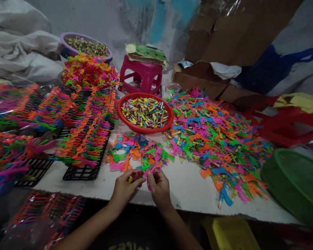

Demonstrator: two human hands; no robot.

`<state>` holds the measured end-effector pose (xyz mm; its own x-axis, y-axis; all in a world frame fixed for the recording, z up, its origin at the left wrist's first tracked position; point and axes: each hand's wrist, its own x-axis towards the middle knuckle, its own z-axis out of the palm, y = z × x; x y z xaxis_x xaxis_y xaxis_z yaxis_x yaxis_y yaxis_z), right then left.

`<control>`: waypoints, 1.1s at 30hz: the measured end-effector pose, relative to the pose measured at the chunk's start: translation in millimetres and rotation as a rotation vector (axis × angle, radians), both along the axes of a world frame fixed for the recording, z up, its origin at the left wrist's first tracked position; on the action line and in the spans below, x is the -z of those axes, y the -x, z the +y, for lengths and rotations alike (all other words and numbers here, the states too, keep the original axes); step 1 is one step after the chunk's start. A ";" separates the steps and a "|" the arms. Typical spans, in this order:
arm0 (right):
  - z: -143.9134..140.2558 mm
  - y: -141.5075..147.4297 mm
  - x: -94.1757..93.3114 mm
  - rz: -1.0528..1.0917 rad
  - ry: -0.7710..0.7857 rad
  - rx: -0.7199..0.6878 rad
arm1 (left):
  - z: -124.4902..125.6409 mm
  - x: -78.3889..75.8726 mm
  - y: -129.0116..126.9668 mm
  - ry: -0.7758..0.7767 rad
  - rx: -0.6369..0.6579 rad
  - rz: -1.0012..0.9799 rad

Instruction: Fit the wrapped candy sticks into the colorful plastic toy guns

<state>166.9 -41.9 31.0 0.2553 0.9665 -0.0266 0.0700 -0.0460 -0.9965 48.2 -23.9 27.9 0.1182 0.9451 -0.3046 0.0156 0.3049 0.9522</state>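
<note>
Near the front edge of the white table, my left hand (123, 190) is closed around several small tubes with yellow and red parts (131, 179). Pinched in my right hand (160, 190) is a pink plastic toy gun (153, 167), its body reaching toward my left fingertips. Whether the gun touches the tubes is hidden by my fingers. Just beyond my hands lies a small pile of green, orange, pink and blue toy guns (141, 152). A red basin (120, 116) behind that pile holds many more of the small tubes.
At right spreads a large heap of toy guns (211, 135), some with tubes attached, beside a green basin (279, 173). Black racks (94, 172) with rows of colourful plastic pieces stand at left. Behind are a pink stool (143, 74), a purple basin (65, 36) and cardboard boxes (198, 78).
</note>
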 end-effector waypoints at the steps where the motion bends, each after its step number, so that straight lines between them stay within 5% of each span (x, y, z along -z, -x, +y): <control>1: -1.4 1.7 2.0 -0.010 -0.014 0.015 | -0.5 0.3 0.0 -0.024 0.002 0.026; 8: -15.4 7.2 12.6 -0.159 -0.072 0.102 | -5.4 2.1 -2.6 -0.172 0.005 0.115; 20: -22.5 5.7 10.2 -0.068 -0.074 0.167 | -12.5 -7.7 -6.9 -0.188 0.044 0.114; 26: -23.7 16.2 26.0 -0.117 -0.060 0.252 | -19.9 -5.1 -10.1 -0.312 0.075 0.162; 30: -6.7 -26.5 16.8 -0.253 0.020 0.195 | -15.2 0.2 -14.5 -0.147 0.148 0.074; 33: 11.6 -103.8 -5.9 -0.478 0.073 0.464 | -7.9 8.2 -11.3 0.045 0.188 0.007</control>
